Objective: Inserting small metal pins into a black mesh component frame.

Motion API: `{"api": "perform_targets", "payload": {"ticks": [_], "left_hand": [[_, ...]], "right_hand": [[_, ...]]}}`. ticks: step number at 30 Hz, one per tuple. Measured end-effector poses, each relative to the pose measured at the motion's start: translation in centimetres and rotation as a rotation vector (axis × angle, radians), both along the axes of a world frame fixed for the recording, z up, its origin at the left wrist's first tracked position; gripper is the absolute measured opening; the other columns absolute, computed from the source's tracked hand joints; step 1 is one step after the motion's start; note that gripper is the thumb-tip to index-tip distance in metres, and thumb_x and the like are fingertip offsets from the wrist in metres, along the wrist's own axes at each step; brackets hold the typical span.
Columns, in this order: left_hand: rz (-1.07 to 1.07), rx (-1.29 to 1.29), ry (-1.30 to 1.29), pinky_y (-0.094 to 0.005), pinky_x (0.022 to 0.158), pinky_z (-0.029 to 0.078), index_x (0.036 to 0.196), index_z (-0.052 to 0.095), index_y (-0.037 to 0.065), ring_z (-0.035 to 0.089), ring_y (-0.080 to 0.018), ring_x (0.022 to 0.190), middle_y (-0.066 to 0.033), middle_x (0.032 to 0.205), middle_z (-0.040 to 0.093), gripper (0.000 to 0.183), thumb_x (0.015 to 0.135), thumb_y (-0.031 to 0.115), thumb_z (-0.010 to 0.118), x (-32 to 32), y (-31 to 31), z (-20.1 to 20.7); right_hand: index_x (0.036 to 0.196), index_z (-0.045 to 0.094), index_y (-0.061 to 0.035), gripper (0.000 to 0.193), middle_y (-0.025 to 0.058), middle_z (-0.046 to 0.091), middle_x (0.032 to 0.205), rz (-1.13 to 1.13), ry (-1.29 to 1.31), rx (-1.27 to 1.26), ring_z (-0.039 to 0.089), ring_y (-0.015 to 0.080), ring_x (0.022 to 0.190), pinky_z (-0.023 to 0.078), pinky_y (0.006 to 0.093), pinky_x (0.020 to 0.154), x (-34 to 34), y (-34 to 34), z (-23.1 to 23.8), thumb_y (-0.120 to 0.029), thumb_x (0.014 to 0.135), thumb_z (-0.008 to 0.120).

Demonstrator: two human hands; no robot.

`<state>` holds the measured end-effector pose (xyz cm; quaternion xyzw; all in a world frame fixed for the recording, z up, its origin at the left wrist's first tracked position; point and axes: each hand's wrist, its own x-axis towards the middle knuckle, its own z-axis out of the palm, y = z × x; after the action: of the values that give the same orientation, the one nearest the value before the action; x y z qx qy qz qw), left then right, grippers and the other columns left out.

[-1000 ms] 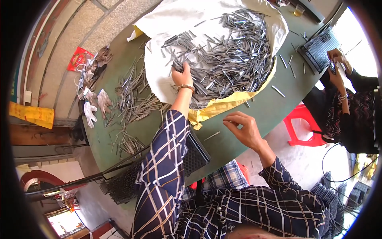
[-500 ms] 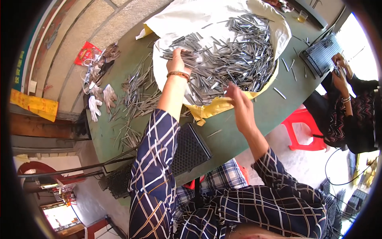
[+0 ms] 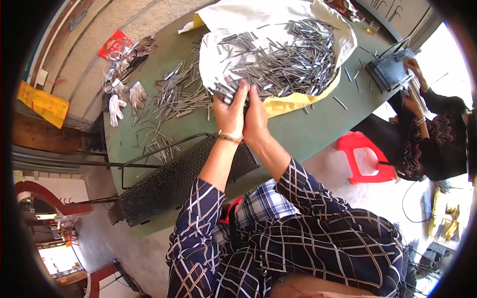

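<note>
My left hand (image 3: 230, 115) and my right hand (image 3: 256, 117) are pressed together at the near edge of a white sack (image 3: 278, 9) with a yellow underside. Between them they grip a bundle of thin grey metal strips (image 3: 225, 92), whose ends point away from me. My fingers hide part of the bundle. Beyond my hands, a large heap of loose metal strips (image 3: 298, 64) lies on the spread sack. More scattered strips (image 3: 181, 92) rest directly on the green table (image 3: 298, 131) to the left.
A black rack with a perforated surface (image 3: 169, 174) sits at the table's near edge. Gloves (image 3: 116, 109) and a red packet (image 3: 115, 43) are at the left. On the right, a co-worker's hands (image 3: 412, 92) hold strips beside another rack (image 3: 390, 69), near a red stool (image 3: 360, 156).
My left hand has drawn the strips back toward me from the heap. My right hand has moved left and joined it around the bundle. The co-worker's hands have shifted slightly.
</note>
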<state>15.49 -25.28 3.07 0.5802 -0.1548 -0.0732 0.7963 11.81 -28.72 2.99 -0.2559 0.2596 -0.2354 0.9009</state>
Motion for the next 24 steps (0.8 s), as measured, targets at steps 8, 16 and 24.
{"api": "perform_targets", "payload": {"ticks": [8, 16, 24], "left_hand": [[0.053, -0.144, 0.233, -0.0242, 0.071, 0.047, 0.088, 0.061, 0.003, 0.059, -0.0094, 0.078, -0.0026, 0.086, 0.063, 0.008, 0.089, 0.011, 0.061, -10.5, 11.0, 1.8], [-0.143, -0.417, 0.666, -0.0285, 0.067, 0.049, 0.093, 0.059, 0.003, 0.058, -0.0141, 0.074, -0.0037, 0.080, 0.059, 0.012, 0.089, 0.014, 0.059, -14.8, 24.3, -0.2], [-0.189, -0.233, 0.703, -0.0272, 0.064, 0.050, 0.102, 0.058, 0.002, 0.061, -0.0147, 0.075, -0.0063, 0.086, 0.063, 0.019, 0.088, 0.013, 0.061, -16.6, 28.7, -1.3]], "right_hand": [[0.134, 0.039, 0.0015, 0.051, 0.0123, 0.053, 0.126, 0.130, -0.099, -0.173, 0.048, 0.0173, 0.116, 0.035, 0.0279, 0.101, -10.0, 10.5, 1.8, -0.036, 0.101, 0.032], [0.127, 0.049, 0.0038, 0.044, 0.0107, 0.060, 0.113, 0.565, 0.061, -0.514, 0.055, 0.0160, 0.105, 0.042, 0.0301, 0.092, -13.8, 14.9, 0.5, -0.029, 0.098, 0.045], [0.094, 0.069, 0.0062, 0.032, 0.0078, 0.067, 0.077, 1.113, 0.127, -0.807, 0.057, 0.0091, 0.068, 0.047, 0.0255, 0.065, -10.8, 15.3, 1.1, -0.024, 0.084, 0.069]]}}
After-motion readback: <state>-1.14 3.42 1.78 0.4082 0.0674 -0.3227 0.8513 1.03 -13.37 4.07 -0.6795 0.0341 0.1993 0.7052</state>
